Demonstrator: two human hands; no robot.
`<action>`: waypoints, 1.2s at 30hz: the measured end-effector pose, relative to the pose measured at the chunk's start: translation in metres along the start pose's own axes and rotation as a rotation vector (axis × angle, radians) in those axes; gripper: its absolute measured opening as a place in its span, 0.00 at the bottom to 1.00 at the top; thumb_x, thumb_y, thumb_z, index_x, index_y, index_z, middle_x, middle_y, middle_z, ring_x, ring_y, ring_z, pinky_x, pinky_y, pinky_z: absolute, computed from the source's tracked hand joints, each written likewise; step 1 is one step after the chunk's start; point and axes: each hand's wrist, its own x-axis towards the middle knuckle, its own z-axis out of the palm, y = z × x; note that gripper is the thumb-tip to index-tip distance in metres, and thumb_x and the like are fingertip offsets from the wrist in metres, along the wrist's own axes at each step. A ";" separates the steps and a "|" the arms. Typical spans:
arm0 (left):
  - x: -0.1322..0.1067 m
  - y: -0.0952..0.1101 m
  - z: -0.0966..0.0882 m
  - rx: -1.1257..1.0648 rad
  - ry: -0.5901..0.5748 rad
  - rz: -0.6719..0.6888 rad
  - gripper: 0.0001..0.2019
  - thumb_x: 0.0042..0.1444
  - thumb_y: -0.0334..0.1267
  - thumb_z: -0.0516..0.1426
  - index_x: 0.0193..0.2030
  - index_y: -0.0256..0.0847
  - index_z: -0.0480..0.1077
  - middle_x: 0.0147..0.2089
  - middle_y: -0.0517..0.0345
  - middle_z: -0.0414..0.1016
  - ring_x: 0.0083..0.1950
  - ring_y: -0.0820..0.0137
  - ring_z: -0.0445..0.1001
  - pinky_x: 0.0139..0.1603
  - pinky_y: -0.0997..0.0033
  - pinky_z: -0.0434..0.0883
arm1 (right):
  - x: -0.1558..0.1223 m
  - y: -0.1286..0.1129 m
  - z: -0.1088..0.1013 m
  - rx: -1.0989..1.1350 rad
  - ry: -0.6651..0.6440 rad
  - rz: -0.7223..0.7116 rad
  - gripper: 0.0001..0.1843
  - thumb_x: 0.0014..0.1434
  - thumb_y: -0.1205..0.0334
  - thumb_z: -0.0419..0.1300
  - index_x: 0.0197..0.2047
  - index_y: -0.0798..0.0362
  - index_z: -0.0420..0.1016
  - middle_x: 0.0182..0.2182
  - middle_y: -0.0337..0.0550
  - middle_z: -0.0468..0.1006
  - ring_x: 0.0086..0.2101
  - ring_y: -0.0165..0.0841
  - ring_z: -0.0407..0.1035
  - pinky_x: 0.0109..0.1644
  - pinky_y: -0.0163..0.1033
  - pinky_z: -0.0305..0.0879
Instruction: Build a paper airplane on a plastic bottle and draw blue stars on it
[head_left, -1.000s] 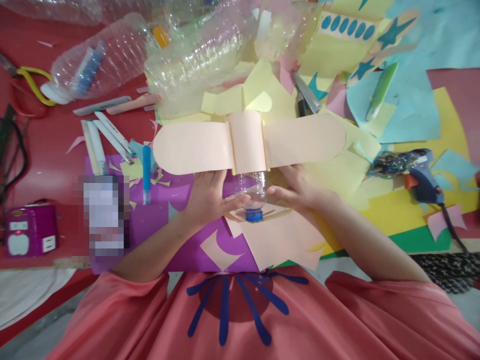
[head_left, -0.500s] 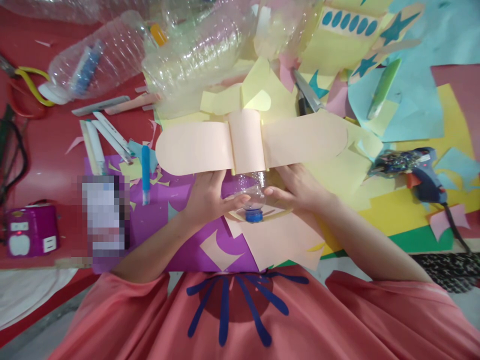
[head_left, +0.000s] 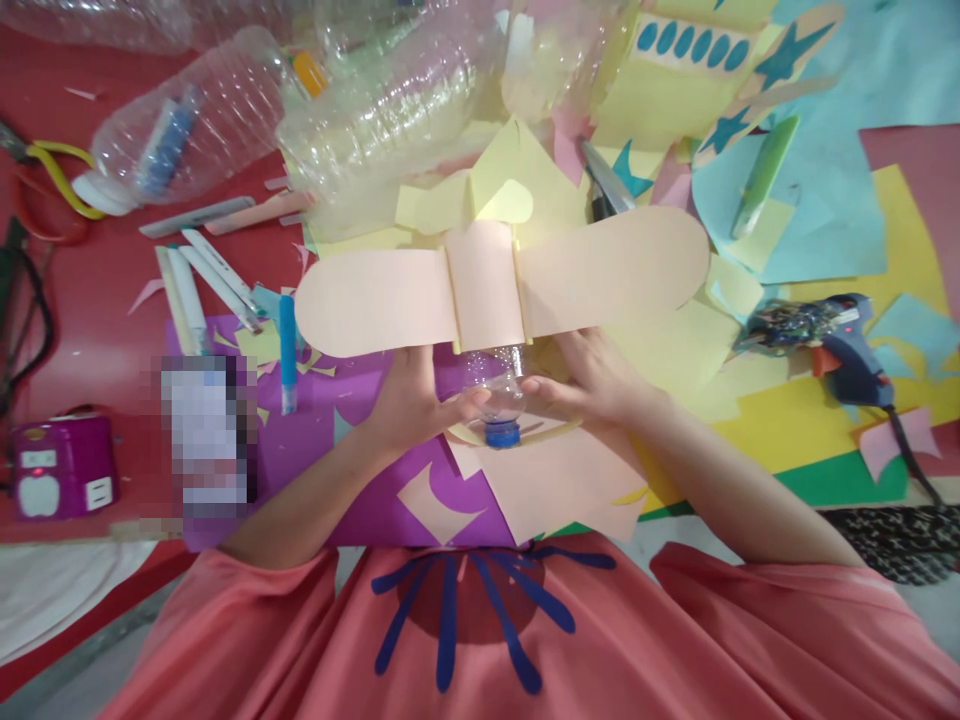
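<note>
I hold a small clear plastic bottle point(head_left: 496, 386) with a blue cap point(head_left: 502, 434) pointing toward me. Peach paper point(head_left: 486, 284) is wrapped round its body, and two rounded peach wings stick out left point(head_left: 371, 302) and right point(head_left: 619, 268). My left hand point(head_left: 417, 398) grips the bottle from the left, thumb on its neck. From the right, my right hand point(head_left: 600, 378) grips it the same way. The fingers of both hands are hidden under the wings.
Large empty plastic bottles point(head_left: 375, 110) lie at the back. A blue glue gun point(head_left: 840, 340) rests at right on coloured paper sheets. Scissors point(head_left: 607, 185), glue sticks point(head_left: 202, 280), yellow-handled pliers point(head_left: 52, 170) and a purple power socket point(head_left: 60, 465) lie on the red table point(head_left: 97, 330).
The winged bottle has shifted slightly left and tilted, its right wing rising a little. Both hands keep their grip.
</note>
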 end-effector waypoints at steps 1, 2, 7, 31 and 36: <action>0.000 0.000 0.000 -0.023 -0.031 -0.021 0.37 0.63 0.66 0.43 0.72 0.46 0.46 0.59 0.42 0.72 0.61 0.54 0.72 0.61 0.46 0.71 | 0.000 -0.001 0.001 0.012 0.005 0.005 0.48 0.58 0.23 0.36 0.58 0.54 0.68 0.39 0.55 0.77 0.43 0.50 0.72 0.53 0.60 0.68; 0.001 0.001 -0.001 -0.042 -0.063 -0.037 0.38 0.63 0.67 0.42 0.72 0.46 0.47 0.59 0.42 0.72 0.62 0.53 0.71 0.62 0.45 0.70 | -0.001 -0.001 0.002 0.026 0.011 0.004 0.47 0.58 0.24 0.36 0.60 0.53 0.66 0.42 0.55 0.77 0.46 0.51 0.71 0.53 0.60 0.68; 0.005 0.006 -0.001 -0.077 -0.141 -0.049 0.38 0.62 0.69 0.38 0.70 0.46 0.53 0.61 0.42 0.72 0.66 0.52 0.68 0.65 0.44 0.66 | 0.001 -0.007 0.006 0.084 -0.003 -0.047 0.47 0.59 0.26 0.36 0.68 0.50 0.55 0.52 0.57 0.74 0.55 0.54 0.66 0.60 0.63 0.63; 0.001 0.004 0.005 0.028 -0.174 -0.031 0.42 0.60 0.72 0.37 0.71 0.43 0.49 0.62 0.39 0.71 0.66 0.53 0.68 0.65 0.46 0.65 | 0.004 -0.002 0.011 0.122 -0.078 -0.077 0.49 0.60 0.26 0.34 0.72 0.53 0.48 0.56 0.59 0.72 0.59 0.53 0.65 0.68 0.62 0.56; 0.002 0.006 0.007 0.002 -0.132 -0.039 0.44 0.59 0.73 0.37 0.70 0.41 0.52 0.61 0.38 0.71 0.65 0.51 0.69 0.64 0.44 0.66 | 0.005 -0.003 0.010 0.154 -0.075 -0.068 0.47 0.60 0.28 0.38 0.70 0.54 0.52 0.57 0.57 0.72 0.60 0.53 0.63 0.68 0.61 0.56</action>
